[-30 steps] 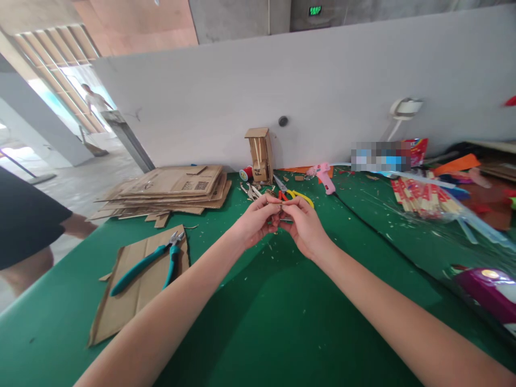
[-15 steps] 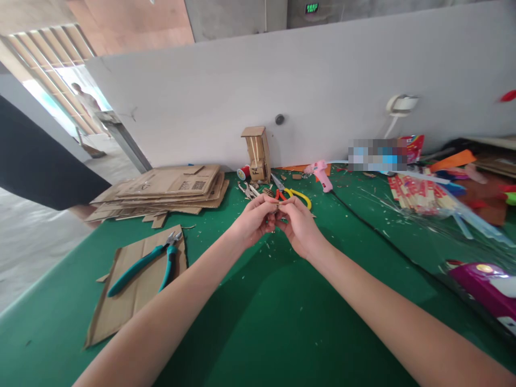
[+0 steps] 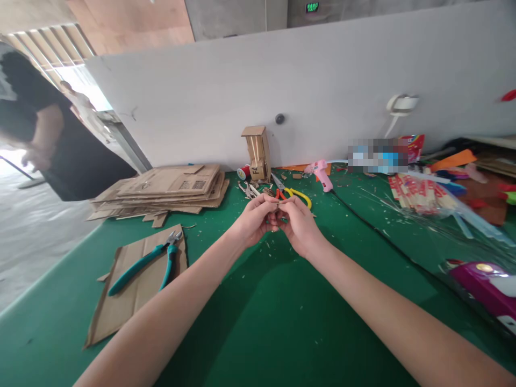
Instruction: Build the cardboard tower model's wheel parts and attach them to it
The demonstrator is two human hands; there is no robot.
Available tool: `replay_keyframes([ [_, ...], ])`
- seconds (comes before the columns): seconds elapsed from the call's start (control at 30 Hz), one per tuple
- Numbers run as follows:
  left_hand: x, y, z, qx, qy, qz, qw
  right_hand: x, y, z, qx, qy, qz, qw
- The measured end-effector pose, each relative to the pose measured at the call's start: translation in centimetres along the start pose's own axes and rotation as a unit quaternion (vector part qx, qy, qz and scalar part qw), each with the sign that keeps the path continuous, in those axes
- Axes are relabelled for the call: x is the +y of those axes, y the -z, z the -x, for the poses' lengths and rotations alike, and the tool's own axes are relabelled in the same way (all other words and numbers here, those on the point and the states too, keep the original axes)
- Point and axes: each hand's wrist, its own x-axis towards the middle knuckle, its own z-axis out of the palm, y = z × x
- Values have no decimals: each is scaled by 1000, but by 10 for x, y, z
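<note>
My left hand (image 3: pixel 257 220) and my right hand (image 3: pixel 297 223) meet over the middle of the green table (image 3: pixel 258 317), fingertips pinched together. Whatever small thing lies between them is mostly hidden by the fingers, so I cannot make out its kind. Just beyond the hands are scissors (image 3: pixel 298 196) with yellow and orange handles. Behind these stands a small upright cardboard structure (image 3: pixel 258 153) with thin sticks in its front. A red spool (image 3: pixel 244 172) is beside its base, and small metal pliers (image 3: pixel 245 189) lie nearer to me.
Teal-handled cutters (image 3: pixel 139 269) rest on a cardboard piece (image 3: pixel 121 317) at left, before a cardboard stack (image 3: pixel 161 188). A pink glue gun (image 3: pixel 321 174) trails a black cord (image 3: pixel 374 231). Packaged sticks (image 3: pixel 419 193) and a magenta device (image 3: pixel 484 290) are at right. A person (image 3: pixel 60 129) stands beyond the table's left edge.
My hands stay in nearly the same place, with only slight finger movement. The person in dark clothing at the left now shows more of the body, with arms and hands in view.
</note>
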Motion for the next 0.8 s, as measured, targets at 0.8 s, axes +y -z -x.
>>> replay_keyframes([
  [0.8, -7, -2, 3, 28, -24, 17, 999, 8, -1, 0, 12, 15, -4, 1000],
])
